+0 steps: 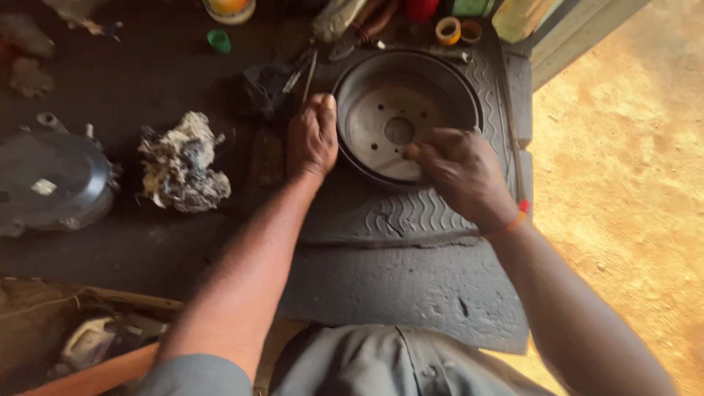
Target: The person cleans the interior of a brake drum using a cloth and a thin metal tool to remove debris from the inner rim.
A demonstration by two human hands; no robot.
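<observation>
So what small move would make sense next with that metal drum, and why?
Probably sweep the right hand further round the inside of the brake drum. Its fingers rest on the inner face near the front wall, while the left hand grips the rim, steadying it.

The brake drum (400, 117) is dark grey on its rim and pale, dusty grey inside, with small dark holes. It sits on a grey rubber mat (411, 220) with wavy lines pressed into it. The crumpled rag (182, 163) is dirty white with black smudges. The round metal cover (51, 180) is dull grey with a small white patch. A little cap (218, 40) is bright green. The two tape rolls (458, 31) are yellow-orange and brown. The wrist band (519, 215) is red and orange. The sandy ground (623, 169) is yellow-brown. The shirt (367, 363) is grey.
</observation>
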